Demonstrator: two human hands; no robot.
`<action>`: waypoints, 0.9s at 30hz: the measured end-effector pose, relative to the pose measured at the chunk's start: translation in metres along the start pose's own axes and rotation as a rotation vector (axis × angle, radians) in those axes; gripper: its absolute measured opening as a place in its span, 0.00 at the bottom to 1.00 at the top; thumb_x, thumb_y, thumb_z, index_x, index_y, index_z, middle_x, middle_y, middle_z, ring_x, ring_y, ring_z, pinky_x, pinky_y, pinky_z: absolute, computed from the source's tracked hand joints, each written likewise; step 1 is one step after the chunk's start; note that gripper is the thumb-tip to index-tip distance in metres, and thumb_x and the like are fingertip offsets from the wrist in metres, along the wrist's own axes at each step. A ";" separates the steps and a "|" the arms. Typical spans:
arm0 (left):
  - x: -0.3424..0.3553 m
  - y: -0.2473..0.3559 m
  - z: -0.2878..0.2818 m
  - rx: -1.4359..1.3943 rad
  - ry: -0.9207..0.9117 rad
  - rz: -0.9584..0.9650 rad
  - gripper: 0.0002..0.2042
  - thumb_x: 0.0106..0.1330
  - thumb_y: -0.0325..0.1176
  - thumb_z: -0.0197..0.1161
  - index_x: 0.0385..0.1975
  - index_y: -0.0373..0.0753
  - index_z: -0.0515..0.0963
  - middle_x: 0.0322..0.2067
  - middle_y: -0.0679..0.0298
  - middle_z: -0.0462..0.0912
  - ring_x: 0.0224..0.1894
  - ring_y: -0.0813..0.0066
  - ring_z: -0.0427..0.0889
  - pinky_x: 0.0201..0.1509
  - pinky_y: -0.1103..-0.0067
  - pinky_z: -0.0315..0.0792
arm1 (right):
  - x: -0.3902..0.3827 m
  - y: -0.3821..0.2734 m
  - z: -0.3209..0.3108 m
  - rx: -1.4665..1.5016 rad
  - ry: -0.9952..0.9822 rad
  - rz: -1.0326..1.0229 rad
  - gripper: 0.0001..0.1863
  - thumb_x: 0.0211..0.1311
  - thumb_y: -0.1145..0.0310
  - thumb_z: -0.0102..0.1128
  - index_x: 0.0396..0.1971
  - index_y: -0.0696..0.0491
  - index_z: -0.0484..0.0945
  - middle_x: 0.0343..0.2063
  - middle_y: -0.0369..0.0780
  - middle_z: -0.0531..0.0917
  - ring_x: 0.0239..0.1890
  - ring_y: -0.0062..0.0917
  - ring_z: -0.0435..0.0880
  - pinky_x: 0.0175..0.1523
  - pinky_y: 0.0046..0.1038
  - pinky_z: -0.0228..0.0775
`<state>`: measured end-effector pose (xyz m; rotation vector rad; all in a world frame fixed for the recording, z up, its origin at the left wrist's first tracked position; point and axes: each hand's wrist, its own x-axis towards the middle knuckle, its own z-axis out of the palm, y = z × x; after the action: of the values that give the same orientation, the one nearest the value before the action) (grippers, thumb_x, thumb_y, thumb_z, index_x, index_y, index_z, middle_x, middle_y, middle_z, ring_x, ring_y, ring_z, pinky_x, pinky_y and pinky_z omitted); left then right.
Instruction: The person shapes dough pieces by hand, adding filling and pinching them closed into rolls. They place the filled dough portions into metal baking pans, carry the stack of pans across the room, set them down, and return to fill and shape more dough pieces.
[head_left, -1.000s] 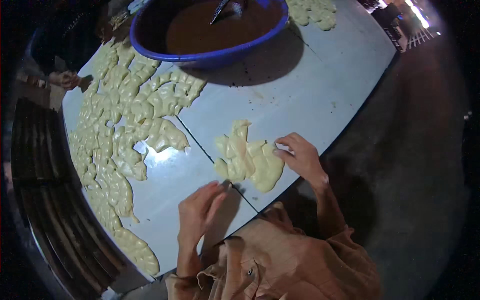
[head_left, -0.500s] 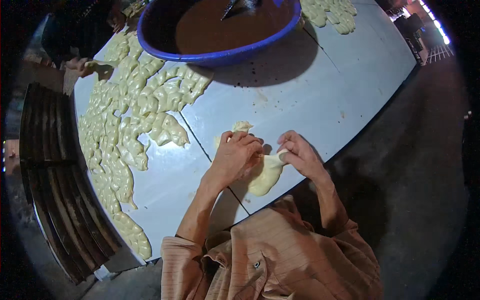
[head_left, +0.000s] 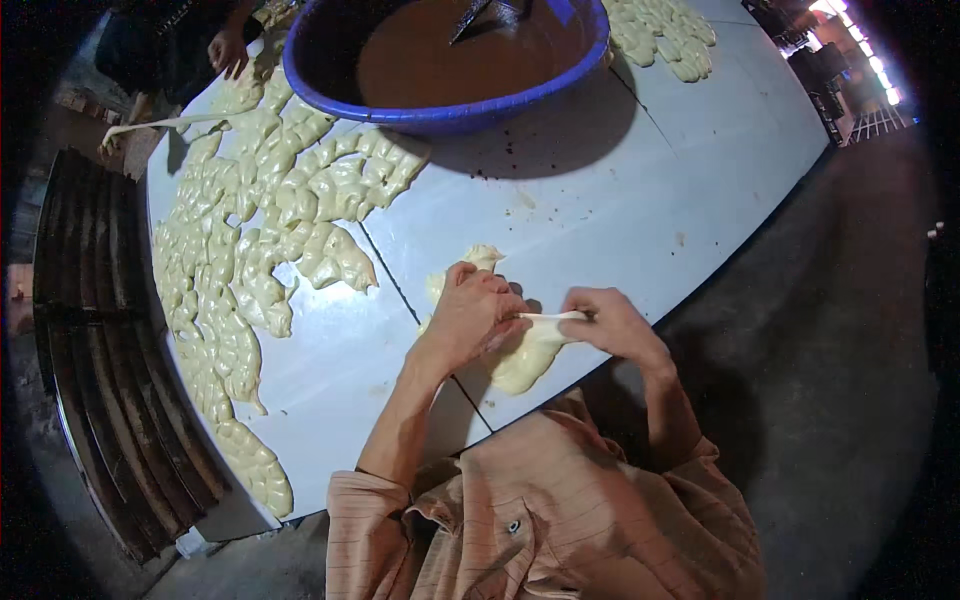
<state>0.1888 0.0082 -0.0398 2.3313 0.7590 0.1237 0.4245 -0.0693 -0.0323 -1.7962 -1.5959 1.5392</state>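
A soft, pale yellow piece of dough (head_left: 525, 366) lies near the table's front edge between my hands. My left hand (head_left: 476, 318) is closed on its left side, with the thumb and fingertips at the upper edge. From the right, my right hand (head_left: 612, 325) pinches the other end of that edge, and the dough between them is drawn into a taut band. Part of the dough is hidden beneath my left hand. Just beyond the left knuckles lies another small pale dough piece (head_left: 484, 257), partly covered by that hand.
Flattened dough pieces (head_left: 300, 205) spread over the table's left side, more (head_left: 665, 35) at the far right. A blue basin (head_left: 440, 118) of brown liquid stands at the back. A co-worker's hand (head_left: 228, 52) is at far left, near a stretched dough strip (head_left: 170, 122). Dark ridged trays (head_left: 120, 430) stand leftward.
My right hand has turned and closed over the dough's edge, which is now pulled straight. At far left, the co-worker's dough strip has been drawn out longer to the left.
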 end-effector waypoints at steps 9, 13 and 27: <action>-0.004 -0.004 0.009 -0.061 0.128 -0.002 0.12 0.60 0.39 0.62 0.40 0.45 0.84 0.39 0.63 0.83 0.48 0.64 0.78 0.64 0.60 0.55 | 0.007 0.019 0.013 0.220 0.106 -0.091 0.17 0.60 0.60 0.64 0.46 0.53 0.78 0.32 0.38 0.85 0.32 0.23 0.82 0.41 0.27 0.74; -0.005 0.006 0.011 -0.040 0.154 -0.002 0.11 0.58 0.41 0.65 0.39 0.50 0.84 0.37 0.65 0.83 0.49 0.65 0.78 0.64 0.60 0.55 | 0.006 -0.012 0.014 -0.230 0.063 -0.065 0.18 0.59 0.53 0.64 0.41 0.50 0.83 0.30 0.45 0.84 0.32 0.39 0.84 0.41 0.32 0.75; -0.016 0.003 0.008 -0.022 0.206 -0.082 0.22 0.58 0.50 0.68 0.47 0.44 0.82 0.41 0.60 0.82 0.49 0.57 0.77 0.66 0.53 0.55 | -0.030 0.038 -0.004 0.348 0.176 0.001 0.19 0.65 0.54 0.61 0.41 0.56 0.80 0.28 0.38 0.82 0.33 0.19 0.76 0.40 0.25 0.70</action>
<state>0.1793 -0.0075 -0.0425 2.2859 0.9479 0.3384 0.4536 -0.1059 -0.0445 -1.6840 -1.1637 1.5018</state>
